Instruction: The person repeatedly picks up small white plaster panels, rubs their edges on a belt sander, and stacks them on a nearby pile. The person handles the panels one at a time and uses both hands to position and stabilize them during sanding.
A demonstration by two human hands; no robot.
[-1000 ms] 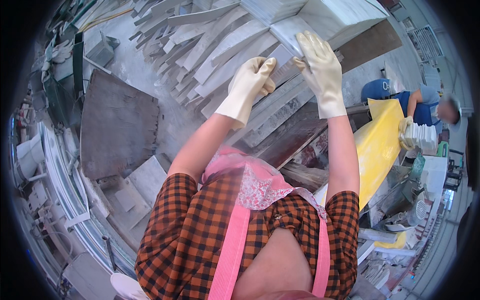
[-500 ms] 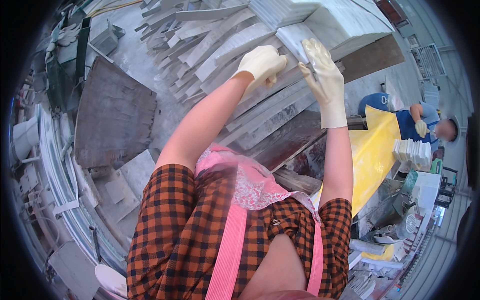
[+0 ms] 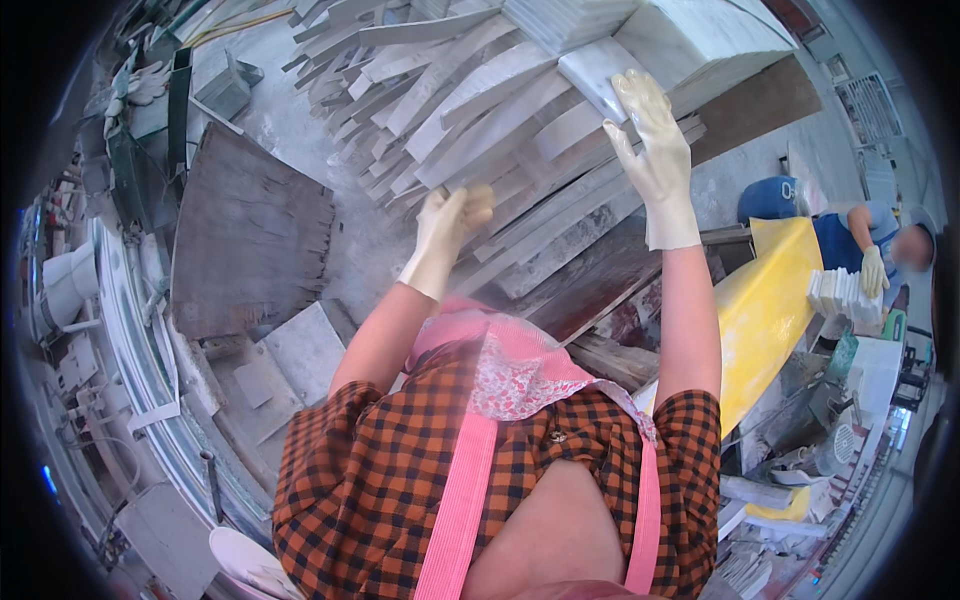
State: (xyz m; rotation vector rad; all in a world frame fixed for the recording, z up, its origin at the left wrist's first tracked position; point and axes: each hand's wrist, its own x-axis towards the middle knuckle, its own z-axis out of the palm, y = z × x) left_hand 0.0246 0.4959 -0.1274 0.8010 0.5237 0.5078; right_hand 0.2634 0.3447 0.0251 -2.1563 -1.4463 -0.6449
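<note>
Toward the upper centre of the frame, the person's gloved right hand (image 3: 652,135) is open, fingers straight and thumb spread, with its fingertips over the right edge of a pale marble slab (image 3: 588,72). That slab lies just below a stack of white slabs (image 3: 562,22) and beside a large white block (image 3: 690,50). Near the middle of the frame, the gloved left hand (image 3: 445,225) is curled and blurred, apart from the slab; whether it grips anything cannot be told. Grey stone strips (image 3: 470,105) fan out above it. At the right, a yellow sheet (image 3: 765,310) slopes near a co-worker (image 3: 838,235) and a stack of white pieces (image 3: 838,293).
</note>
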